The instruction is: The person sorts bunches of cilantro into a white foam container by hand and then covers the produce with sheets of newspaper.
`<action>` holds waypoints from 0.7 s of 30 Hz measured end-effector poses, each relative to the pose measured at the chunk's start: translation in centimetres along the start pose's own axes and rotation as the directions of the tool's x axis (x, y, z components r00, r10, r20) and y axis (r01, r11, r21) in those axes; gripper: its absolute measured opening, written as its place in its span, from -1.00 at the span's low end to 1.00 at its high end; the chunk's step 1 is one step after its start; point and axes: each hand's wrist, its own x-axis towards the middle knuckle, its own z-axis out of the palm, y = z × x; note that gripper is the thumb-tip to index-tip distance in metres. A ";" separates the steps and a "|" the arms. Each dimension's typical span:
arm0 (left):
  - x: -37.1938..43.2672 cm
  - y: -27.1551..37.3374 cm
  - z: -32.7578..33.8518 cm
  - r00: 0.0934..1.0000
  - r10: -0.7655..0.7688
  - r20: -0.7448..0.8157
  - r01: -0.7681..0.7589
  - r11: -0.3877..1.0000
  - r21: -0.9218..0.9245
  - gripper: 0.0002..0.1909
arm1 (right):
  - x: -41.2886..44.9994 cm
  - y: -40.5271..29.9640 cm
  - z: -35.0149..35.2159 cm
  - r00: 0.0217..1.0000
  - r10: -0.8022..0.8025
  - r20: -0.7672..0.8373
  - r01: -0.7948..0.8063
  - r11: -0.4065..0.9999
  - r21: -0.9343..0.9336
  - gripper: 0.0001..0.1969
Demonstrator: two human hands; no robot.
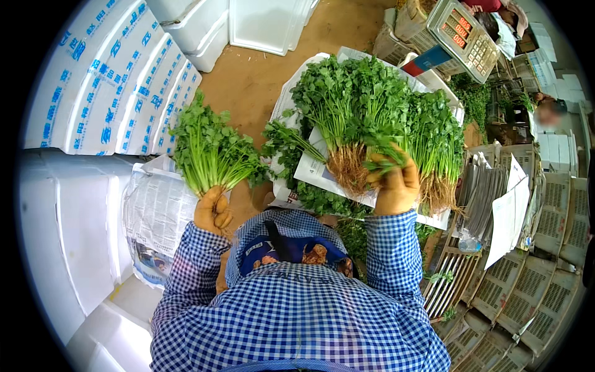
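My left hand (213, 210) is closed around the stems of a bunch of leafy green herbs (209, 153), like cilantro or celery, leaves pointing away from me. My right hand (395, 179) holds a small green sprig (386, 156) in its curled fingers, above the newspaper-lined pile. Just beyond that hand lie rooted bunches (346, 121) with brown roots (348, 169) towards me; another rooted bunch (437, 144) lies to its right. A loose small bunch (297, 139) rests at the pile's left side. Printed paper (314, 167) shows between the layers.
White foam boxes with blue print (125, 83) are stacked at the left, near a newspaper-lined box (158, 209). A digital scale (462, 39) stands at the upper right. A stack of papers (483, 195) and plastic crates (525, 297) are at the right. A person (548, 109) is in the right background.
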 end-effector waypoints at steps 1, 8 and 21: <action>0.5 -0.3 0.1 0.999 -0.024 -0.022 0.024 1.000 0.008 -0.71 | -0.6 -0.6 1.9 0.997 0.005 0.080 0.000 0.998 -0.062 -0.67; 0.0 -1.6 0.9 0.998 -0.058 0.033 0.057 0.998 0.013 -0.71 | 2.3 6.6 10.6 0.799 0.291 0.526 0.572 -0.099 -0.814 -0.79; -1.9 -0.2 -2.9 0.974 0.167 -0.156 -0.181 0.980 -0.083 -0.76 | -3.4 1.4 -1.6 0.886 -0.096 0.453 0.248 0.925 -0.288 -0.71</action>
